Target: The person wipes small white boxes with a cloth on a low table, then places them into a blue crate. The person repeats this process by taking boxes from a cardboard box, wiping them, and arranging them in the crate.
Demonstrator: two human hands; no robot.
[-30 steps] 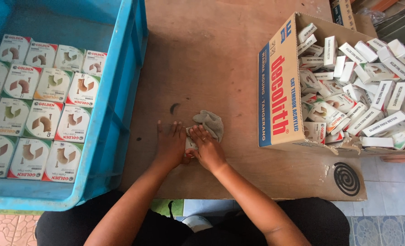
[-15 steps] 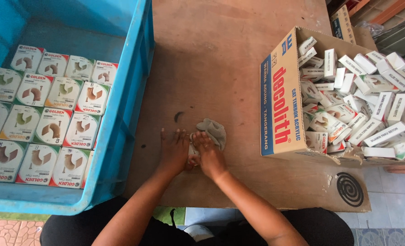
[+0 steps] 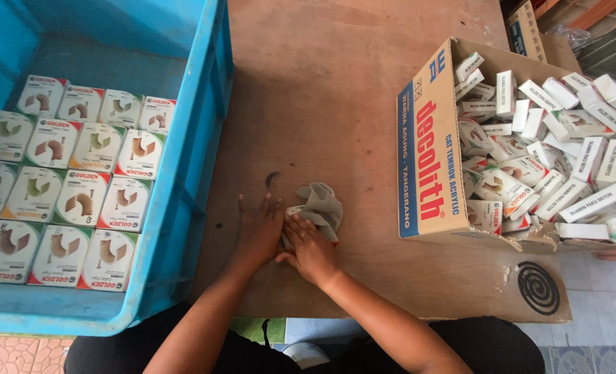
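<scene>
Both hands work a small box and a grey cloth on the brown worktop (image 3: pixel 349 90).

The left hand (image 3: pixel 259 232) lies flat, fingers spread, beside the small white box (image 3: pixel 294 211); the right hand (image 3: pixel 311 249) presses half-curled on that box and the crumpled grey cloth (image 3: pixel 320 204). A blue crate (image 3: pixel 197 173) of stacked boxes sits at 9 o'clock, an open cardboard carton (image 3: pixel 426 152) at 3 o'clock.

Grey cloth (image 3: pixel 320 206): crumpled, lying on brown board, partly covering small white box (image 3: pixel 295 211) at its left edge. Box mostly hidden.
</scene>
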